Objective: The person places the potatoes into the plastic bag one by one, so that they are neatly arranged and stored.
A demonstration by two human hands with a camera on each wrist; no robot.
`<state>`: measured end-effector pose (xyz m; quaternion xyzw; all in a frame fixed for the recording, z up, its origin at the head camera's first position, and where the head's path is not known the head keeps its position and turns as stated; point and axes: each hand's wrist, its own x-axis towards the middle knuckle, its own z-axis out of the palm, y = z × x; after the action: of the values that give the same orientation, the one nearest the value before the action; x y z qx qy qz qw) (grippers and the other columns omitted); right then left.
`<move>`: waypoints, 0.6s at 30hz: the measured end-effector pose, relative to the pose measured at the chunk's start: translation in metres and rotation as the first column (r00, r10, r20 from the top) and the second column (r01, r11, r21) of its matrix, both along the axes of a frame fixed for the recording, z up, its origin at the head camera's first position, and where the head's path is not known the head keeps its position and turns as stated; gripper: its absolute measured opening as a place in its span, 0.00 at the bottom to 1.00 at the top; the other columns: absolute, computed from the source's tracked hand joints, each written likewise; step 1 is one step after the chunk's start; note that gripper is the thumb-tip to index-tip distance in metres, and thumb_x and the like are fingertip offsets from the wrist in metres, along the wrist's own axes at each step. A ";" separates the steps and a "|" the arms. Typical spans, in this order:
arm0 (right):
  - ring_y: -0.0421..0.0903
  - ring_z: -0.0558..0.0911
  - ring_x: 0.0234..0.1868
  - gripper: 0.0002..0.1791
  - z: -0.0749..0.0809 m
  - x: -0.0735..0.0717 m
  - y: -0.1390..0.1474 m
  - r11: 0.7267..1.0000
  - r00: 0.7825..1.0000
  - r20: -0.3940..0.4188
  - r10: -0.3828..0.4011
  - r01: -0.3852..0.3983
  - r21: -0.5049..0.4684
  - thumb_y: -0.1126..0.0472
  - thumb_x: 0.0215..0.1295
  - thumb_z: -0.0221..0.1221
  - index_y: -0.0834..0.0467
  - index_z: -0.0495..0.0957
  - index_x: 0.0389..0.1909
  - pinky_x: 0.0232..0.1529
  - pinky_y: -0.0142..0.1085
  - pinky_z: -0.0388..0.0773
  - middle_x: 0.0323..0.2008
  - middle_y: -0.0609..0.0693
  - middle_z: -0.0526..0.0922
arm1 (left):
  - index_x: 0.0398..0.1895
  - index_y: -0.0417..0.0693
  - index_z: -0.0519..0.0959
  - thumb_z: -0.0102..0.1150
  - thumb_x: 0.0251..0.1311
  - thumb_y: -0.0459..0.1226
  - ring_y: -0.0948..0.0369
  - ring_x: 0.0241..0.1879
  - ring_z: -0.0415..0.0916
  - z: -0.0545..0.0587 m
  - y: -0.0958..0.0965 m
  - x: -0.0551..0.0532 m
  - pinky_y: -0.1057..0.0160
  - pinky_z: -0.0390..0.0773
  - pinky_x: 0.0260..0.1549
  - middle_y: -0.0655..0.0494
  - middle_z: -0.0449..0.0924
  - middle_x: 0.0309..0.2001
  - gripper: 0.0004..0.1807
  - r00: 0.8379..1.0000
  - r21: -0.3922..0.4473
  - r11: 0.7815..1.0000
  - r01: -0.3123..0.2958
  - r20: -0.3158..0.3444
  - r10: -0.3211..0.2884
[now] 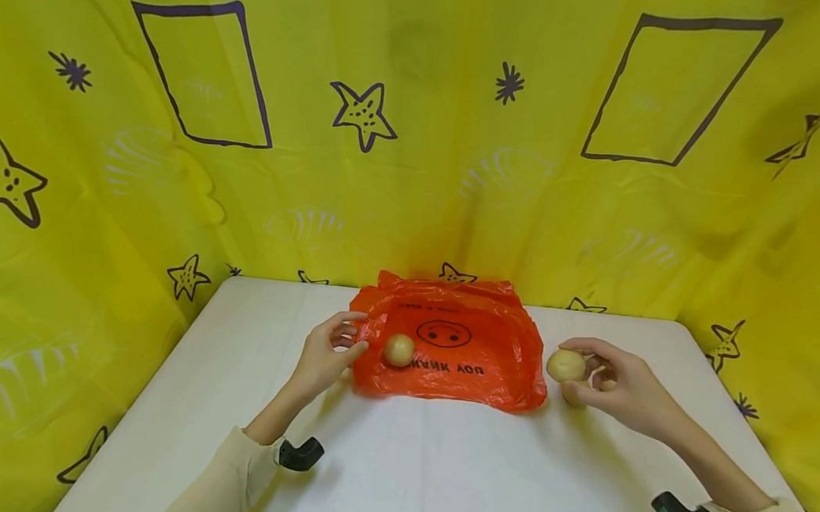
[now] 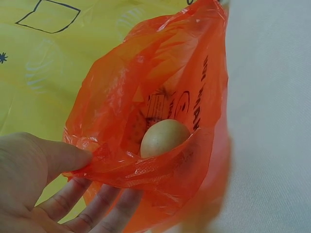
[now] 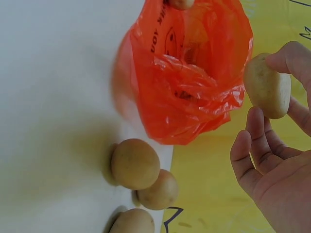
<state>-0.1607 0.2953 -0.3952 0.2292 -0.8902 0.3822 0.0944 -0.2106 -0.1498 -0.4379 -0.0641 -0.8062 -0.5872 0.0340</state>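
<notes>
An orange-red plastic bag (image 1: 458,388) with a smiley face and lettering lies on the table, its mouth spread toward me. One round, pale potato (image 2: 164,138) sits inside it, near the left. At the bag's left edge, my left hand (image 1: 326,354) pinches the plastic rim, thumb (image 2: 73,158) on the inner side and fingers beneath. To the right of the bag, my right hand (image 1: 630,388) holds an oblong yellowish potato (image 3: 267,86) between thumb and fingertips, raised above the table. Other potatoes (image 3: 135,164) rest on the table below that hand, partly hidden by it in the head view.
The white table (image 1: 397,459) extends toward me in front of the bag. A yellow curtain (image 1: 427,210) with starfish and shell prints hangs along the back and both sides. Dark bands (image 1: 301,454) sit on both wrists.
</notes>
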 end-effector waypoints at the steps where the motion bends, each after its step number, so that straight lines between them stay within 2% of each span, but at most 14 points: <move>1: 0.44 0.77 0.34 0.27 0.000 -0.001 -0.001 1.000 1.000 -0.004 0.008 -0.008 -0.001 0.68 0.55 0.75 0.53 0.81 0.56 0.31 0.30 0.77 0.36 0.45 0.81 | 0.62 0.47 0.79 0.67 0.63 0.27 0.50 0.43 0.81 0.000 0.000 0.000 0.55 0.87 0.31 0.44 0.83 0.46 0.24 1.000 0.000 1.000 0.003 -0.002 -0.003; 9: 0.44 0.78 0.33 0.28 0.002 -0.003 -0.014 0.999 0.999 0.004 0.042 -0.042 0.005 0.68 0.55 0.75 0.54 0.80 0.57 0.32 0.31 0.79 0.35 0.44 0.80 | 0.61 0.48 0.80 0.67 0.63 0.27 0.49 0.43 0.81 0.000 -0.001 0.001 0.58 0.87 0.31 0.44 0.83 0.46 0.23 1.000 -0.001 1.000 0.012 -0.009 -0.012; 18: 0.47 0.79 0.34 0.27 0.004 -0.006 -0.027 0.997 0.997 0.011 0.074 -0.074 -0.011 0.69 0.56 0.74 0.54 0.80 0.57 0.33 0.33 0.81 0.37 0.45 0.81 | 0.61 0.47 0.79 0.67 0.63 0.27 0.50 0.43 0.81 0.000 -0.001 0.001 0.57 0.87 0.31 0.44 0.83 0.46 0.23 1.000 0.006 1.000 0.012 -0.004 -0.012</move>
<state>-0.1671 0.2684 -0.3917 0.2592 -0.8796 0.3916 0.0762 -0.2099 -0.1511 -0.4379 -0.0701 -0.8040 -0.5896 0.0320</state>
